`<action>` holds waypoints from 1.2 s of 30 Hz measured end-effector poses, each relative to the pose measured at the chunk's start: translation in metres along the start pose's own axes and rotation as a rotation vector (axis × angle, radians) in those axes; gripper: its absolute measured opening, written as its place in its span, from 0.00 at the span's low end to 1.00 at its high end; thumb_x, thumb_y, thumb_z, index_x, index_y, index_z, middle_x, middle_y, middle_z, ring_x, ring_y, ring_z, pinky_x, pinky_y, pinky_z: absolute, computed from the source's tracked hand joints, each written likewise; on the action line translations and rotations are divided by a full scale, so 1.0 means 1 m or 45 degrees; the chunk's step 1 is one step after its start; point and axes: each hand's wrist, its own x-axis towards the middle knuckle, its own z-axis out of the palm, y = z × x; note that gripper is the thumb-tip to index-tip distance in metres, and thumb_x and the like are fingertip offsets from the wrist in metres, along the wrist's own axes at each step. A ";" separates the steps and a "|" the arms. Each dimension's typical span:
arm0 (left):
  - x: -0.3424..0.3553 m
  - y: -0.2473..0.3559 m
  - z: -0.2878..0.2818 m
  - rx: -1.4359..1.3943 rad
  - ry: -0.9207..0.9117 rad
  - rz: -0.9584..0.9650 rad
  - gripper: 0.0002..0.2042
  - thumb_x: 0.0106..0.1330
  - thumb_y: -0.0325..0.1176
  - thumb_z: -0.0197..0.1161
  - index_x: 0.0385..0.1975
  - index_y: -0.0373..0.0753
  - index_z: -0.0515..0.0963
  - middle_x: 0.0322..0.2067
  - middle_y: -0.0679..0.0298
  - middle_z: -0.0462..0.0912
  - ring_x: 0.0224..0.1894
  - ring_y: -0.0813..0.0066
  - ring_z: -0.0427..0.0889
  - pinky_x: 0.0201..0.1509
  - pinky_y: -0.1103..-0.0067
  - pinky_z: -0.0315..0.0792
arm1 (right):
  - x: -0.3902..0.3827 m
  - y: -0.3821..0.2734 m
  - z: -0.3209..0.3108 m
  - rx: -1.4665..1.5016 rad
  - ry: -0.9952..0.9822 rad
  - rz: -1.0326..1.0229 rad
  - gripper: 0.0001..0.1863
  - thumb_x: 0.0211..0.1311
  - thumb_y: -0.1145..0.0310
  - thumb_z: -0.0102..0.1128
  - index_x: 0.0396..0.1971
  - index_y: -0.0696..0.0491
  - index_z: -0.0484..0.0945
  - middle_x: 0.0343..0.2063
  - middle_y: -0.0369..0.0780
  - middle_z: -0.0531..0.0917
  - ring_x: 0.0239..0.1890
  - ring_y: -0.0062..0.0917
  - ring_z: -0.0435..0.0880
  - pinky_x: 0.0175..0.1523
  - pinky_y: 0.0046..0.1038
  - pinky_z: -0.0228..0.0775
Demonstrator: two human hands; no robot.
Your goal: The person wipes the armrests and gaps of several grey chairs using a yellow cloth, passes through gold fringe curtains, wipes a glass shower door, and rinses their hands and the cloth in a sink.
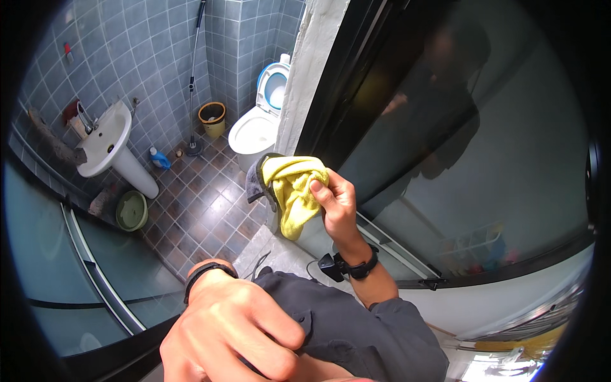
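Left hand nearest the lens, knuckles up, fingers curled; can't tell from this angle whether they grip anything. Right hand pinches yellow cloth between thumb and fingers, bunched, held up mid-view. Beyond: white toilet, tiled floor. Washbasin farther left.

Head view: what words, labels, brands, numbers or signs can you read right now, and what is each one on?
None can be read.
Blue bottle on the floor: too small to tell whether it bears a label.
Yellow cloth in the right hand: no print shows.
Black wrist device: no legible marking.
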 end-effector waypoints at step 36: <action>0.042 -0.201 -0.113 1.395 0.248 0.013 0.03 0.61 0.25 0.60 0.29 0.32 0.77 0.29 0.55 0.78 0.28 0.58 0.78 0.33 0.74 0.73 | 0.120 -0.182 -0.051 -1.235 0.630 -1.408 0.10 0.58 0.71 0.64 0.36 0.59 0.77 0.39 0.38 0.76 0.39 0.23 0.78 0.45 0.23 0.70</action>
